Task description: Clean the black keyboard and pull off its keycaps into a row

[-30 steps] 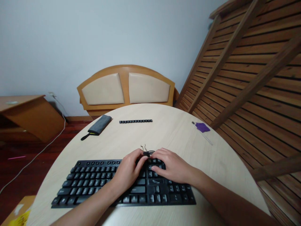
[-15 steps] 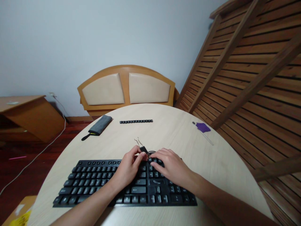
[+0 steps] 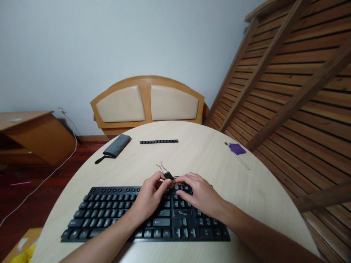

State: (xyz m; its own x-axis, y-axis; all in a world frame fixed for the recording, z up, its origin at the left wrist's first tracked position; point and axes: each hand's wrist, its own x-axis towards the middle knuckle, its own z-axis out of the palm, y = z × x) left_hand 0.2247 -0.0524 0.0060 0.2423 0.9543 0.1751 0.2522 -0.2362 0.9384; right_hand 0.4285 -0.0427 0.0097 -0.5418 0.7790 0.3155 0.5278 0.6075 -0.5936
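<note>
Tabletop (image 3: 208, 157): round, pale wood grain, carrying every item below; a padded chair back (image 3: 148, 102) stands at its 12 o'clock edge.

Keyboard (image 3: 115, 212): black, full size, lying across the near half at 6 o'clock. Most caps are seated; the top row under the hands is partly hidden, so how many caps are off cannot be told from this view.

Left hand (image 3: 149, 197): resting over the upper middle of the keyboard, thumb and forefinger pinched shut on the keycap puller (image 3: 167, 175).

Right hand (image 3: 201, 195): palm down over the keys at 3 o'clock of the left hand, fingers curled loosely, fingertips touching the top row just beside the puller; it grips nothing that can be seen.

Pouch (image 3: 116, 146): grey fabric, at 10 o'clock, closed and flat; contents hidden.

Keycap row (image 3: 159, 141): a single straight line of black caps at 12 o'clock, well apart from the keyboard. Judged from this, one row's worth of caps is already lifted and set out, and the bulk of the board is left.

Purple tool (image 3: 237, 149): small, with a thin handle, at 2 o'clock, untouched.

Keycap puller: small black body with two wire loops tilted up and away, held at the keyboard's far edge between both hands.
</note>
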